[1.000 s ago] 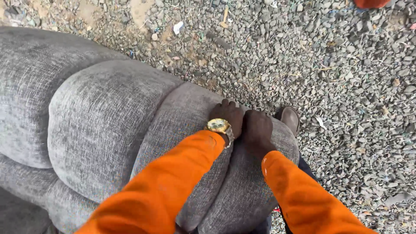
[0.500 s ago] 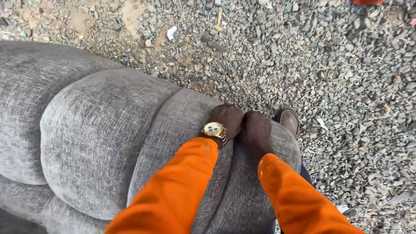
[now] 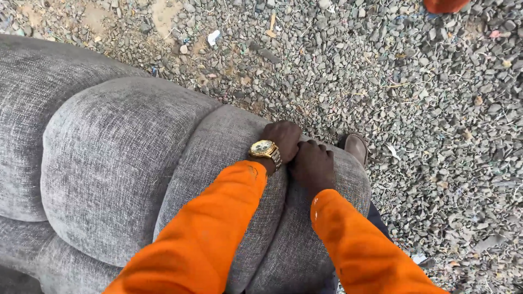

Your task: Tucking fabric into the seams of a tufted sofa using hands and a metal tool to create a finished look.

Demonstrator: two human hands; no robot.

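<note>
A grey padded cushion fills the left and centre of the frame, lying on gravel. Both my hands press on its right end: my left hand, fingers curled over the edge, and my right hand just beside it, touching, fingers bent down into the fabric. A gold watch sits on my left wrist. A brown shoe shows right of the cushion. A white scrap lies at upper centre.

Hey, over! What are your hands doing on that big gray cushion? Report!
Left hand and right hand side by side, pressed on gray padded cushion, at its edge. Grip hidden. Gravel below, shoe beside the edge.
</note>
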